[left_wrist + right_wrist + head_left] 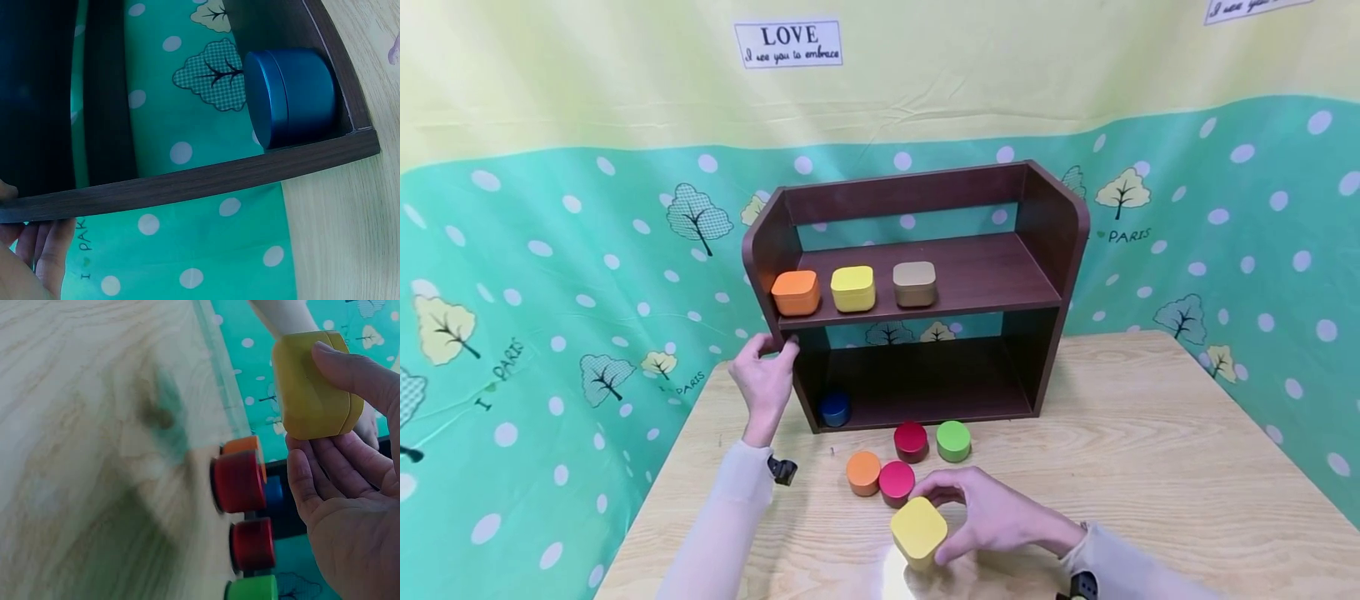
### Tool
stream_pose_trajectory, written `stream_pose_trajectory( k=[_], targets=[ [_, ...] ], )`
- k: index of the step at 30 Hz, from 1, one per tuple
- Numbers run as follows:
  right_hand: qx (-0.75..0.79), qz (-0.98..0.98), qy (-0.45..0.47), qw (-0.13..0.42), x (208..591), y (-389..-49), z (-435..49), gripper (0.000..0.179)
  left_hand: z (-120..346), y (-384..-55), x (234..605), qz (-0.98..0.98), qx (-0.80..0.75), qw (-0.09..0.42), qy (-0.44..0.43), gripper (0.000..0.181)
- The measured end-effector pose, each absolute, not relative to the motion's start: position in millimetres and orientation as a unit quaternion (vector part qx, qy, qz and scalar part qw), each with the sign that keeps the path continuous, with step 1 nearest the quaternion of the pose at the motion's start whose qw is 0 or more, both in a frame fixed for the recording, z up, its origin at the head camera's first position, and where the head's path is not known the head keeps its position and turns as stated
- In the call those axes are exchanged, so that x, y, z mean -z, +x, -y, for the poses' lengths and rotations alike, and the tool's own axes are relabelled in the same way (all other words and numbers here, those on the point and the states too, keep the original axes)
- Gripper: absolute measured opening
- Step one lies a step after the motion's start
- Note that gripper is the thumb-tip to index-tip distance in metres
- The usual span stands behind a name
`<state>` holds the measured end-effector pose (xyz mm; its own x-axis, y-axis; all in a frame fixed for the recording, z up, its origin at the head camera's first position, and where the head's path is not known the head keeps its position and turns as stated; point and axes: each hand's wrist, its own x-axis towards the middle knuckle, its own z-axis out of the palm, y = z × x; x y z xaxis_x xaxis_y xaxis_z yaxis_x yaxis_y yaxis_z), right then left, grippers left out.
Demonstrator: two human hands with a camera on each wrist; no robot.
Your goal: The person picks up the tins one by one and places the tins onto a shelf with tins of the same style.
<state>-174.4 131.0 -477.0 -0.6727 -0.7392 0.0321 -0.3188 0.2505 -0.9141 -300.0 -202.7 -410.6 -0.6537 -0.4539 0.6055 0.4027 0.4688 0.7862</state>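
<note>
My right hand (992, 512) pinches a yellow rounded-square tin (919, 532) between thumb and fingers, above the front of the table. The right wrist view shows this yellow tin (315, 384) with its lid seam. At the left, my left hand (767, 375) grips the side panel of a dark brown two-tier shelf (925, 317); in the left wrist view its thumb and fingers lie on opposite sides of the panel (187, 181). A blue round tin (294, 97) stands in the lower left corner of the shelf.
On the upper tier stand orange (796, 293), yellow (853, 289) and brown (914, 284) rounded-square tins. Round tins sit before the shelf: orange (863, 473), pink-red (897, 483), dark red (911, 442) and green (953, 441). A patterned curtain (550, 333) hangs behind the wooden table (1150, 433).
</note>
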Motion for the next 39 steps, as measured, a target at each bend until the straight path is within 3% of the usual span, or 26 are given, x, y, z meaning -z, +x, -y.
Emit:
stream_pose_trajectory(
  k=[39],
  targets=[
    [0.493, -0.799, -0.333, 0.087, 415, -204, -179, 0.059, 203, -301, 413, 0.747, 0.514, 0.423, 0.013, 0.012]
  ],
)
